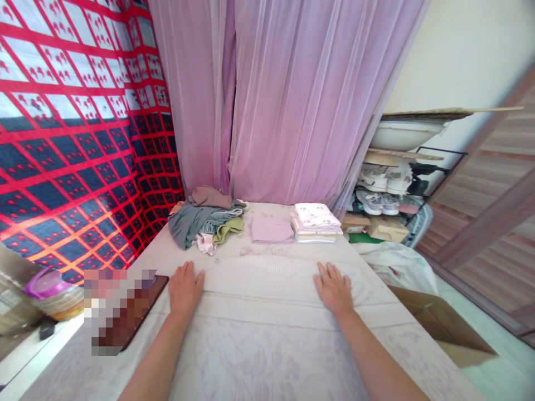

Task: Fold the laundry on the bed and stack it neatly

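My left hand (184, 286) lies flat, fingers together, on the left end of a white ribbed cloth (259, 277) spread across the table. My right hand (334, 287) presses flat on the cloth's right end. Neither hand grips anything. Beyond the cloth sits a loose heap of unfolded clothes (204, 220) at the back left, a folded lilac piece (271, 229) in the middle, and a neat stack of folded white cloths (315, 223) at the back right.
The table (267, 356) wears a pale floral cover. A dark phone-like slab (144, 303) lies left of my left hand. Pink curtains (292, 100) hang behind. A cardboard box (443, 323) and a shoe rack (393, 189) stand on the right.
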Demonstrator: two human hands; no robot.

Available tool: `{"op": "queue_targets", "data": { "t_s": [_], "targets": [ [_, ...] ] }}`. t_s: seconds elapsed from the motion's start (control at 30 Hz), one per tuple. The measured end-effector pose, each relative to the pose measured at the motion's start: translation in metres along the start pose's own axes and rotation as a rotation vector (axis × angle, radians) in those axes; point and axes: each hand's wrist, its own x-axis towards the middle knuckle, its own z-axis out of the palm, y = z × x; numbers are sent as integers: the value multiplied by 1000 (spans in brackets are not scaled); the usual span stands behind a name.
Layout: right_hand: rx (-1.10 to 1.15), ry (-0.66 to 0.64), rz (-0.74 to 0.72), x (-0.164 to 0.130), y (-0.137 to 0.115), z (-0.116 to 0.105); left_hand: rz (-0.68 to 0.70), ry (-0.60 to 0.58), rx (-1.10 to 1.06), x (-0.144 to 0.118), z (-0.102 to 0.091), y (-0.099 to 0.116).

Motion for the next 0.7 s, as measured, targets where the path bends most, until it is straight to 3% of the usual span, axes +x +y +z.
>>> {"op": "queue_targets", "data": {
  "t_s": [0.17,0.3,0.5,0.7],
  "targets": [
    [-18,274,-46,-9,2,2,-35,-49,14,-1,-5,3],
    [-6,409,19,-16,9,7,-26,-57,-14,-1,-6,2],
    [-15,471,140,-26,16,9,-37,-45,-97,3,-13,-2],
    [-31,454,8,-33,15,12,-69,-197,-12,7,-33,-5]
  ]
}}
